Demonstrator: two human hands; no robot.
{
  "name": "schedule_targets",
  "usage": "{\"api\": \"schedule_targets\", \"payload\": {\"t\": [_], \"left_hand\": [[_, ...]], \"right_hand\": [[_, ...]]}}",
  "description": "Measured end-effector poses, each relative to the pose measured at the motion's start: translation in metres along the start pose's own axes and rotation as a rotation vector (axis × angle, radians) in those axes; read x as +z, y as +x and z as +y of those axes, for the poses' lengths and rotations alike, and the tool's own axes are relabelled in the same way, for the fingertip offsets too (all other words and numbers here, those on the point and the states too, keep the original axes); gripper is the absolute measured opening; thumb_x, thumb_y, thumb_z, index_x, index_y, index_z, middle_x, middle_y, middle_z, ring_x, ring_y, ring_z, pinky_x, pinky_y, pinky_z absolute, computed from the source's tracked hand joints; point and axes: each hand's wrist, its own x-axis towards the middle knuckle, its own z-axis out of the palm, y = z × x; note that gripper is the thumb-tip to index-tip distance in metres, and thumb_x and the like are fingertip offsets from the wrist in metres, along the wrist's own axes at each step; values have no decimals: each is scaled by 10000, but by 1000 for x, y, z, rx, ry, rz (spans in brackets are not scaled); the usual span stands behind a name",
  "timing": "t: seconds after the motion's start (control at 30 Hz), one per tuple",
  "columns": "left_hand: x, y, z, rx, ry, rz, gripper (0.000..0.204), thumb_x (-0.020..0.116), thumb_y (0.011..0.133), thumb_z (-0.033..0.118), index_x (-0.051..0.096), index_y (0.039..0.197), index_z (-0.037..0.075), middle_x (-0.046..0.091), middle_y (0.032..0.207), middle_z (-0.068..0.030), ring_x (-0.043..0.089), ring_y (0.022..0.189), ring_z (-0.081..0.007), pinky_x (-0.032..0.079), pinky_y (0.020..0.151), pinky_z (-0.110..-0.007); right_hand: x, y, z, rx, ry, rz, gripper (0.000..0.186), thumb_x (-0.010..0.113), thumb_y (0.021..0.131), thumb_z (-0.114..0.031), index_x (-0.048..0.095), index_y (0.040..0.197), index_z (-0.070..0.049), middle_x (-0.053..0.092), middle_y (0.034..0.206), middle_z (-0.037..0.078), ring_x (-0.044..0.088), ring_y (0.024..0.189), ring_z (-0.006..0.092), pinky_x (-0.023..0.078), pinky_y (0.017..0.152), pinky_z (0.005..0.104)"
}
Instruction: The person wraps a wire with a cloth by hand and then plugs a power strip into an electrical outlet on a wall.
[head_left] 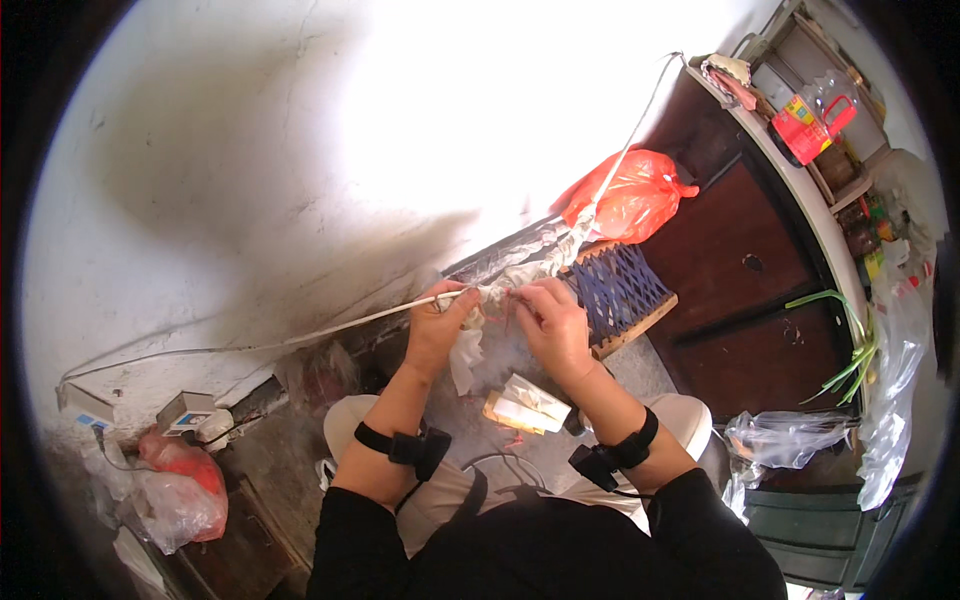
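A white cord [360, 316] runs across the wall, with pale crumpled wrapping [535, 268] bunched along its middle. My left hand [437, 322] is closed on the cord, left of the bunched part. A loose pale strip [465, 360] hangs below that hand. My right hand [550, 325] has its fingers bent together at the wrapping, beside some thin reddish strands; what exactly they pinch is too small to make out. White and yellowish paper pieces [530, 405] lie low, between my forearms.
Behind my hands are a woven blue-strap stool [615, 290] and a red bag [630, 200]. On the right stand dark cabinets [740, 260], a plastic jug [810, 125], green onions [835, 370] and clear bags [890, 380]. Small boxes [185, 410] and bags [185, 495] sit at left.
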Motion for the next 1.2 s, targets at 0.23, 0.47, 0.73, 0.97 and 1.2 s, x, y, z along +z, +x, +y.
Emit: {"api": "schedule_targets", "payload": {"t": [0.23, 0.47, 0.73, 0.97, 1.2], "left_hand": [[-3, -2, 6, 7, 153, -72, 146, 619, 779, 127, 581, 871, 20, 584, 715, -13, 553, 622, -82, 448, 546, -201], [-4, -5, 14, 27, 152, -107, 186, 630, 764, 121, 588, 913, 20, 585, 732, 4, 530, 634, -62, 423, 559, -181], [6, -10, 25, -16, 41, -428, 647, 688, 632, 45, 420, 1220, 64, 528, 997, -19, 480, 867, -82, 418, 697, -209], [-38, 22, -17, 167, 437, 23, 336, 576, 762, 74, 518, 1090, 25, 573, 985, -118, 550, 897, -191, 454, 768, -284], [-24, 15, -11, -313, -304, -331, 198, 560, 802, 180, 571, 920, 21, 591, 852, -58, 567, 738, -98, 469, 656, -218]], "right_hand": [[7, 4, -8, 139, -135, -69, 160, 625, 692, -80, 579, 844, -62, 558, 837, 93, 583, 679, 257, 470, 559, 325], [10, 7, 0, 50, -76, 23, 103, 609, 716, -61, 584, 814, -43, 566, 797, 116, 578, 670, 277, 467, 572, 311], [10, 2, 6, 609, 785, 103, 66, 543, 820, -71, 560, 796, -13, 538, 681, -8, 478, 521, 45, 386, 470, 195], [1, -6, 2, 567, 843, 57, 60, 555, 817, -67, 583, 824, -14, 550, 678, -7, 464, 508, 42, 373, 460, 185], [9, -32, -2, 476, 585, -157, 92, 591, 765, -63, 603, 828, 3, 564, 677, 43, 496, 567, 86, 405, 518, 220]]}}
